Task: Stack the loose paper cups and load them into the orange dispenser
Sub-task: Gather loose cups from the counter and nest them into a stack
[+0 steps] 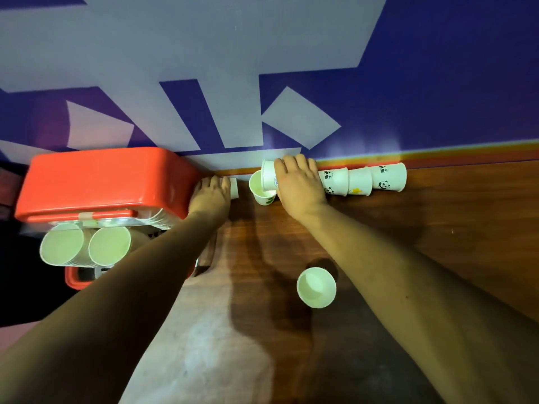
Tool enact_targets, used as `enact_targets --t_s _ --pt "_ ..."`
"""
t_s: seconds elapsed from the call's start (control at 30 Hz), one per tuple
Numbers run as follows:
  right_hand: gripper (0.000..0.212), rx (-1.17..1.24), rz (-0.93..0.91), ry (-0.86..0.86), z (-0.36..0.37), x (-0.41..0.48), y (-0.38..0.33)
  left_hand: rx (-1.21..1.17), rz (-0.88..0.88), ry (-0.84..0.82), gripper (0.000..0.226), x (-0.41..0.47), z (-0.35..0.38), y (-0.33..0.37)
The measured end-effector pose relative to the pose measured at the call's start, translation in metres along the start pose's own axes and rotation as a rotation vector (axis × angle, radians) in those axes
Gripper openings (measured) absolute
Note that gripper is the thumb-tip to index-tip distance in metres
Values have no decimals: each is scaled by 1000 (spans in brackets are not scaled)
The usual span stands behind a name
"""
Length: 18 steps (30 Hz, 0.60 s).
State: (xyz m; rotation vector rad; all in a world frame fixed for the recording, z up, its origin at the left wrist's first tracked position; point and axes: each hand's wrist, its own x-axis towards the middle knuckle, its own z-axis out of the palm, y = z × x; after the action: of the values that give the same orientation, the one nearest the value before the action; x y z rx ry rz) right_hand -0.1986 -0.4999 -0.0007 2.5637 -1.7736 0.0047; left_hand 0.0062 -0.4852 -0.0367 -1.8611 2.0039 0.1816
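Observation:
The orange dispenser [96, 182] stands at the left against the wall, with two stacks of white cups [84, 246] showing at its lower opening. My left hand [211, 195] curls over a white cup [234, 188] lying just right of the dispenser. My right hand [297, 185] grips a cup [268, 174] at the left end of a row of nested cups [361, 180] lying on their side along the wall. An open cup [262, 192] sits just below that end. One single cup [316, 287] stands upright in mid-table.
The wooden table [437, 228] runs right and toward me. A blue and pale grey patterned wall [262, 68] closes off the far side. A pale strip of table surface [210, 330] lies between my forearms.

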Motion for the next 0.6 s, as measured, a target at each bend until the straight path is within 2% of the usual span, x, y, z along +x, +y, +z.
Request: enact_targets --t_s 0.13,0.23,0.3,0.4,0.5,0.6 --pt "51 8 -44 52 -5 -4 3 171 29 61 70 -1 6 2" --pt "56 219 10 93 -14 -17 10 216 44 64 57 -1 9 3" --pt "60 433 85 118 -18 -32 14 169 41 48 55 -3 9 3" --pt "68 749 199 125 -25 -57 24 -38 31 58 58 -12 1 4" --pt "72 1009 351 39 -33 -87 34 -375 18 107 64 -29 -11 4" --pt "71 1193 402 -17 -36 -125 38 -701 70 172 73 -57 -17 6"
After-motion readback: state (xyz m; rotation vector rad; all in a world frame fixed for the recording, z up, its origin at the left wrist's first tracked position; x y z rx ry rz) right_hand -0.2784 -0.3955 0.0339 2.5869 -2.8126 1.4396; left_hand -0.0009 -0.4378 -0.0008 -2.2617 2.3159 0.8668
